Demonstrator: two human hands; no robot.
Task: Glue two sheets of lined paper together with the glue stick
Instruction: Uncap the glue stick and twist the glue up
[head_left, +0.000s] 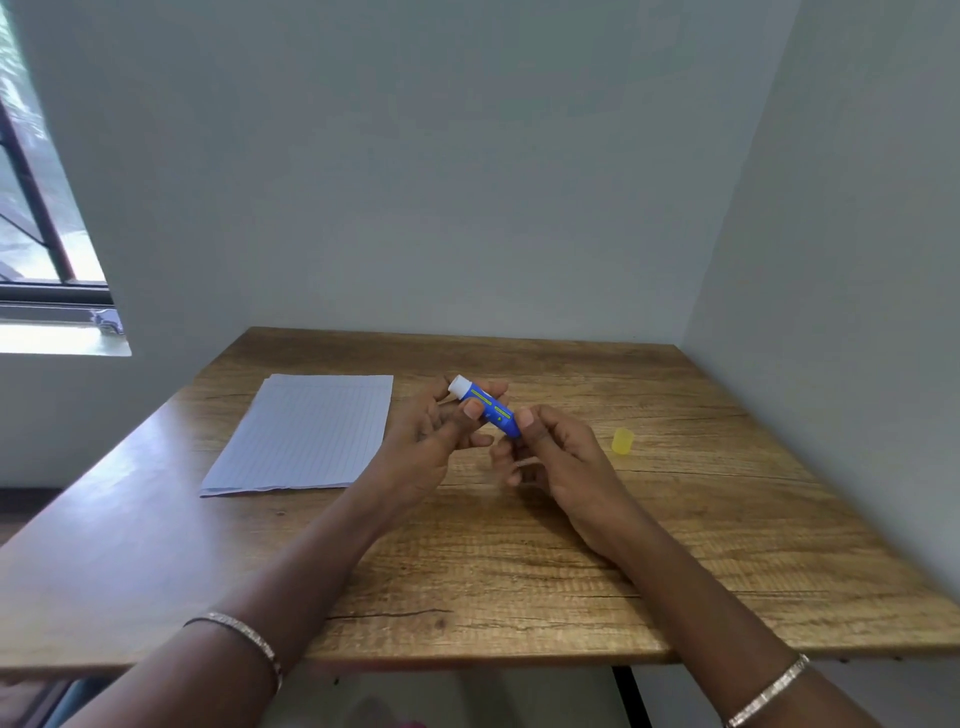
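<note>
Honestly nothing's really readable here, the blue glue stick (496, 414) has yellow-green markings on its label but they're too small and blurry to make out, and the lined paper (306, 431) carries only ruled lines.

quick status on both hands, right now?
Left hand: grips the upper barrel of the uncapped blue plastic glue stick with a white tip.
Right hand: pinches the lower end of the same stick.

Lined paper (301, 434) lies on the table (519, 571), left of centre. Both hands hover mid-table: left hand (436, 441) and right hand (550, 457) hold the glue stick (485, 408) between them. Cap (623, 441) stands on the table right of the right hand, apart.
</note>
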